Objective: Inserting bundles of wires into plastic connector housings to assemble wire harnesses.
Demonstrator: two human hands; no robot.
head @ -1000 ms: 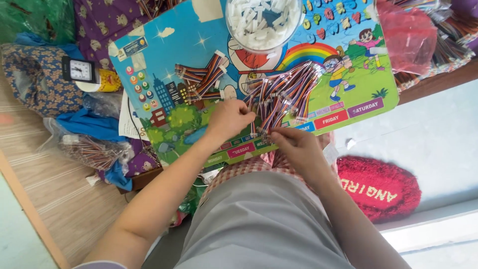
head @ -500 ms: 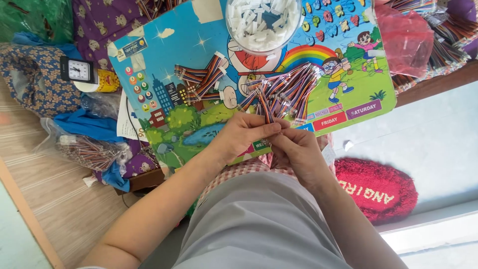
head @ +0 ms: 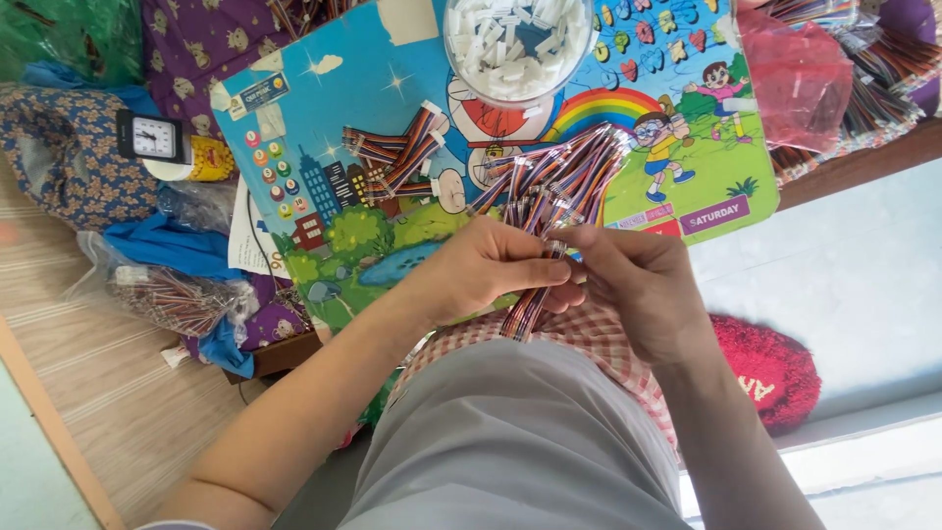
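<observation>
both hands (head: pixel 569 275) pinching striped ribbon cable (head: pixel 530 299), cartoon board (head: pixel 392 245)

Single view, head-worn camera, looking steeply down over the person's own lap. Both forearms enter from the bottom edge and meet mid-frame: left hand (head: pixel 486 270), right hand (head: pixel 638 285), close to the lens, filling the centre. Beyond them, farther off, lies the colourful cartoon board (head: pixel 392 137) serving as worktop, reaching to the top edge. A round clear tub (head: pixel 518 49) is cut by the far edge. Far left, a small clock (head: pixel 152 137) and wooden floor (head: pixel 88 363); right, a red cushion (head: pixel 775 368) on pale floor. Frame sits slightly tilted. No second view to share the scene.
</observation>
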